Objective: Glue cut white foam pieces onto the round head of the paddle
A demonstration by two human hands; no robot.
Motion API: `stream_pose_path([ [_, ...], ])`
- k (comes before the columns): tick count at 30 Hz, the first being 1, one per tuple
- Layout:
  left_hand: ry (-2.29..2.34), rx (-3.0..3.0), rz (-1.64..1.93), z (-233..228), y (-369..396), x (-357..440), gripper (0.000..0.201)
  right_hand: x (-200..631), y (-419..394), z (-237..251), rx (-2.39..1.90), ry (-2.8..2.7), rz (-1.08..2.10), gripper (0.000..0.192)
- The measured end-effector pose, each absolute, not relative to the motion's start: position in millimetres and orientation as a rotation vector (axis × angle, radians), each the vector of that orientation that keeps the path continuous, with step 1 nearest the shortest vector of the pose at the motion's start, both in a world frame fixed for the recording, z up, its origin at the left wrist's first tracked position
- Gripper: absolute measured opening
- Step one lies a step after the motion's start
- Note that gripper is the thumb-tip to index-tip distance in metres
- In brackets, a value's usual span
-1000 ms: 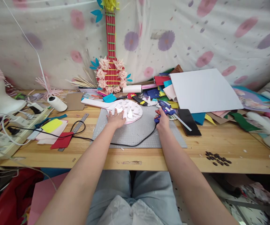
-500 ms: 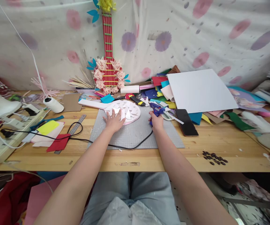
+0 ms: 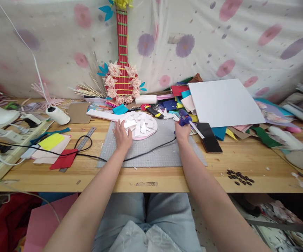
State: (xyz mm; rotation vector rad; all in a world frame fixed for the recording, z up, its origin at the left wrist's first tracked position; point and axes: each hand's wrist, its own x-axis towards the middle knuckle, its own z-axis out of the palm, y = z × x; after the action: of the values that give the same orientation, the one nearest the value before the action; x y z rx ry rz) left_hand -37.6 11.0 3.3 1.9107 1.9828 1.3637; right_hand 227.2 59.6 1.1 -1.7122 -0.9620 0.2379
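A flat round craft piece (image 3: 151, 132) with a long white neck lies on the grey cutting mat (image 3: 156, 154), its face covered in pointed white paper bits. My left hand (image 3: 122, 136) rests at the left edge of its round part, fingers stretched out and apart. To the right, over the mat, my right hand (image 3: 183, 133) is wrapped round a blue glue gun (image 3: 185, 118). A white glue stick (image 3: 198, 130) sticks out from the gun's rear toward the phone. The gun's nozzle is hard to make out. Its black cord (image 3: 151, 151) runs left across the mat.
A black phone (image 3: 209, 137) lies right of the mat. Dark beads (image 3: 240, 177) are scattered near the front edge. Behind stand a red paper guitar (image 3: 123, 42) with pink flowers and a white board (image 3: 226, 103). At left are a power strip (image 3: 14, 150) and a thread spool (image 3: 58, 115).
My left hand has slid left, off the white paper bits to the edge of the round part. My right hand has moved right with the glue gun, drawing its cord along.
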Motion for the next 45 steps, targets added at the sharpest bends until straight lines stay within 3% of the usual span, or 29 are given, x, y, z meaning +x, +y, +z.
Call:
stream_pose_path([
  [5, 1.941, 1.741, 1.515, 11, 10, -38, 0.043, 234, 66, 16, -1.916, -0.932, 0.232, 0.026],
  [12, 1.597, 1.945, 1.598, 39, 1, -11, 0.038, 251, 72, 13, -1.958, -1.179, 0.043, 0.030],
  [21, 1.745, 1.712, 1.630, 5, 1, -19, 0.038, 253, 69, 6, -2.071, -1.192, 0.075, 0.030],
  [30, 1.694, 1.509, 1.791, 5, 0, -24, 0.035, 253, 57, 14, -1.914, -0.952, 0.164, 0.024],
  [33, 1.575, 1.437, 1.733, 0, 4, -23, 0.024, 238, 51, 22, -1.657, -0.852, 0.353, 0.016],
  [36, 1.396, 1.379, 1.604, -5, 10, -22, 0.015, 207, 39, 28, -1.166, -0.841, 0.802, 0.016],
  [40, 1.219, 1.316, 1.532, -7, 12, -21, 0.032, 164, 20, 34, -0.872, -0.928, 1.259, 0.023],
  [45, 1.174, 1.267, 1.539, -2, 9, -20, 0.044, 132, 7, 37, -0.895, -1.105, 1.390, 0.027],
])
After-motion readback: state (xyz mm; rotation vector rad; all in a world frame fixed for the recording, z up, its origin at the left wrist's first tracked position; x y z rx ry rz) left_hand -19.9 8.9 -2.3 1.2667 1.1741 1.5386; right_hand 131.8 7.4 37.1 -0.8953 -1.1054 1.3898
